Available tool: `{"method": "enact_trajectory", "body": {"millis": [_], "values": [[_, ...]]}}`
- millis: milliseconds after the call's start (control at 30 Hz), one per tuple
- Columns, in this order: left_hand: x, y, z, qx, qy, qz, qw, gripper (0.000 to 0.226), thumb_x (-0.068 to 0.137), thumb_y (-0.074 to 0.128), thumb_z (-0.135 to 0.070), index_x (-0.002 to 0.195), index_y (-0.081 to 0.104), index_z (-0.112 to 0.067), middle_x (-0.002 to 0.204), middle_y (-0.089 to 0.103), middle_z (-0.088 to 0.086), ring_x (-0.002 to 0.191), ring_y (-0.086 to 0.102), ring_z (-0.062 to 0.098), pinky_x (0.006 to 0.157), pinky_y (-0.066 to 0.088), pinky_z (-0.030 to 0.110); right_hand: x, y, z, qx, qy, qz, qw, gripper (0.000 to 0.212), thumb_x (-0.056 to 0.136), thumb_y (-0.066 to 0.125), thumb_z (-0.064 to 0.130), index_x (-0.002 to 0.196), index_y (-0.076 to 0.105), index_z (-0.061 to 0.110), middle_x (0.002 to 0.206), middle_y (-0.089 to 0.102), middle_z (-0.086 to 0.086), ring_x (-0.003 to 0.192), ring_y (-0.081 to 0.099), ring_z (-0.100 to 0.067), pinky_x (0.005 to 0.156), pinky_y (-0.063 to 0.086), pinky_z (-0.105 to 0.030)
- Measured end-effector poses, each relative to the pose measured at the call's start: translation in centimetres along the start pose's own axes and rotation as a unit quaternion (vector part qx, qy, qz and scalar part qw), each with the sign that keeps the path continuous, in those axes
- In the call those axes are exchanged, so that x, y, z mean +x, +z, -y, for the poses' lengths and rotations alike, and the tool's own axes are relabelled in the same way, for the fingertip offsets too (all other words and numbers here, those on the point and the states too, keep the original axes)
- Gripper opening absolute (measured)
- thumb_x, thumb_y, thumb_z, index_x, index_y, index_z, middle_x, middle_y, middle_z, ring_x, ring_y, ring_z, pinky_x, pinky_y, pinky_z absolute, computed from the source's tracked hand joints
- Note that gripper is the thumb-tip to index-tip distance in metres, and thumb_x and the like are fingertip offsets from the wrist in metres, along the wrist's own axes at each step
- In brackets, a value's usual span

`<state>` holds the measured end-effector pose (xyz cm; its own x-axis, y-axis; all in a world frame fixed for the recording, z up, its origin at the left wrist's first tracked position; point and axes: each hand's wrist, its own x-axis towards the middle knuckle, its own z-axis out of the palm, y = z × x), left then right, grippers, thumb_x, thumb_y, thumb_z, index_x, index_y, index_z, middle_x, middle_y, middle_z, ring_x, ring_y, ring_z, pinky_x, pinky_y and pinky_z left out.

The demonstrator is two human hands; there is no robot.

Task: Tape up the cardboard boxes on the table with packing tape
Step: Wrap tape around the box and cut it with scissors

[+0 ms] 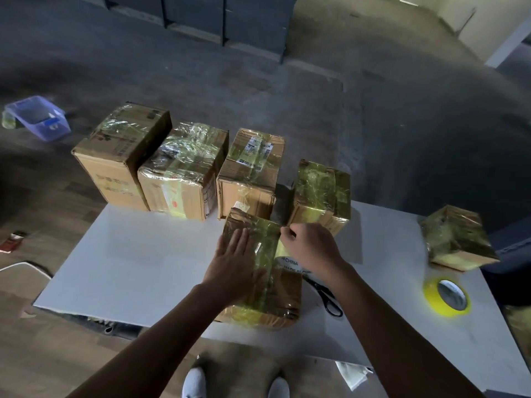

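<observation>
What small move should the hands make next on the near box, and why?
Probably the right hand should lay the tape end it pinches down onto the box and rub it flat. The left hand presses flat on the top, steadying it, and the roll lies apart, so the strip seems cut.

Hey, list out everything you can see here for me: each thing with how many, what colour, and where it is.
brown cardboard boxes wrapped in yellowish tape: six, brown; four along the table's far edge, one at the front, one at the right end
white table: one, white; centre
yellow roll of packing tape: one, yellow; table's right side
black-handled scissors: one, black; right of the front box
blue plastic tub: one, blue; floor, far left
white shoes: two, white; bottom edge
left hand: one; flat on the front box
right hand: one; pinching a tape strip on that box
</observation>
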<state>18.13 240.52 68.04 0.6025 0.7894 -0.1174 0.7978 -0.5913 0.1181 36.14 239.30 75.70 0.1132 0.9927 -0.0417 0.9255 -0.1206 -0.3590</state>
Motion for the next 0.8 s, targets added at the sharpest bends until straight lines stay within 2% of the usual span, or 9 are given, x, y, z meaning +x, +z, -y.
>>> {"method": "enact_trajectory", "body": {"millis": [133, 200, 300, 367, 500, 567, 667, 700, 800], "values": [[-0.4, 1.0, -1.5, -0.015, 0.051, -0.003, 0.999, 0.077, 0.091, -0.008, -0.061, 0.151, -0.014, -0.012, 0.159, -0.017, 0.009, 0.145, -0.022, 0.022, 0.116, -0.016, 0.042, 0.1, 0.3, -0.6, 0.02, -0.012, -0.009, 1.0, 0.047, 0.095, 0.044, 0.033, 0.054, 0.037, 0.013, 0.048, 0.033, -0.001, 0.044, 0.029, -0.015, 0.048, 0.024, -0.028], [-0.5, 1.4, -1.0, -0.013, 0.046, 0.004, 0.999, 0.081, 0.086, -0.014, -0.065, 0.149, -0.018, -0.015, 0.158, -0.02, 0.007, 0.144, -0.024, 0.021, 0.115, -0.018, 0.041, -0.5, 0.3, -1.5, 0.096, -0.03, -0.005, 0.995, 0.046, 0.096, 0.048, 0.034, 0.054, 0.043, 0.016, 0.047, 0.04, 0.0, 0.042, 0.034, -0.011, 0.047, 0.027, -0.026], [-0.3, 1.7, -0.5, -0.01, 0.048, 0.017, 0.999, 0.086, 0.083, -0.012, -0.072, 0.147, -0.019, -0.015, 0.157, -0.021, 0.006, 0.143, -0.024, 0.02, 0.114, -0.019, 0.04, -1.6, 0.3, -2.6, 0.221, -0.028, 0.022, 0.975, 0.042, 0.097, 0.051, 0.037, 0.056, 0.05, 0.029, 0.047, 0.049, 0.011, 0.043, 0.042, 0.0, 0.045, 0.029, -0.014], [-0.2, 1.8, -0.6, -0.01, 0.047, 0.019, 0.999, 0.087, 0.083, -0.01, -0.074, 0.147, -0.019, -0.015, 0.157, -0.021, 0.006, 0.144, -0.024, 0.02, 0.114, -0.019, 0.04, -1.7, -0.1, -2.9, 0.201, -0.028, 0.012, 0.979, 0.044, 0.097, 0.05, 0.039, 0.055, 0.048, 0.025, 0.047, 0.043, 0.008, 0.041, 0.038, -0.002, 0.043, 0.028, -0.018], [-0.3, 1.4, -0.5, 0.001, 0.04, 0.04, 0.998, 0.085, 0.088, -0.002, -0.071, 0.147, -0.019, -0.013, 0.157, -0.022, 0.008, 0.144, -0.024, 0.022, 0.117, -0.015, 0.042, -1.3, -1.3, -3.8, 0.073, -0.01, -0.043, 0.996, 0.05, 0.096, 0.051, 0.029, 0.049, 0.037, 0.018, 0.043, 0.034, 0.004, 0.039, 0.031, -0.01, 0.043, 0.023, -0.025], [-0.2, 0.7, -1.1, 0.016, 0.028, 0.053, 0.998, 0.082, 0.092, 0.003, -0.066, 0.15, -0.012, -0.01, 0.158, -0.018, 0.012, 0.145, -0.02, 0.026, 0.118, -0.01, 0.05, -1.4, -1.3, -3.9, 0.061, 0.008, -0.036, 0.997, 0.051, 0.096, 0.05, 0.029, 0.049, 0.036, 0.015, 0.044, 0.033, 0.002, 0.041, 0.032, -0.012, 0.046, 0.024, -0.027], [0.3, -0.1, -3.6, 0.004, 0.027, 0.013, 1.0, 0.076, 0.092, -0.004, -0.054, 0.151, 0.002, -0.006, 0.159, -0.009, 0.019, 0.147, -0.011, 0.033, 0.116, -0.004, 0.057, -1.1, -0.9, -2.9, 0.019, 0.006, -0.037, 0.999, 0.05, 0.096, 0.047, 0.031, 0.051, 0.037, 0.012, 0.046, 0.034, -0.001, 0.044, 0.034, -0.016, 0.048, 0.025, -0.03], [0.4, -0.1, -4.6, -0.015, 0.038, 0.009, 0.999, 0.074, 0.092, -0.004, -0.052, 0.151, -0.002, -0.007, 0.159, -0.01, 0.018, 0.146, -0.012, 0.032, 0.115, -0.006, 0.055, -0.9, -0.9, -2.7, 0.013, 0.004, -0.037, 0.999, 0.05, 0.096, 0.047, 0.032, 0.051, 0.037, 0.012, 0.046, 0.034, -0.001, 0.044, 0.034, -0.016, 0.048, 0.026, -0.03], [0.3, 0.9, -6.5, -0.073, 0.043, 0.019, 0.996, 0.077, 0.098, 0.016, -0.056, 0.149, -0.019, -0.01, 0.158, -0.02, 0.01, 0.145, -0.02, 0.024, 0.115, -0.014, 0.047, -1.1, -0.9, -3.6, 0.059, -0.005, -0.042, 0.997, 0.051, 0.095, 0.046, 0.038, 0.051, 0.04, 0.014, 0.045, 0.037, 0.002, 0.042, 0.034, -0.012, 0.046, 0.028, -0.028]]}}
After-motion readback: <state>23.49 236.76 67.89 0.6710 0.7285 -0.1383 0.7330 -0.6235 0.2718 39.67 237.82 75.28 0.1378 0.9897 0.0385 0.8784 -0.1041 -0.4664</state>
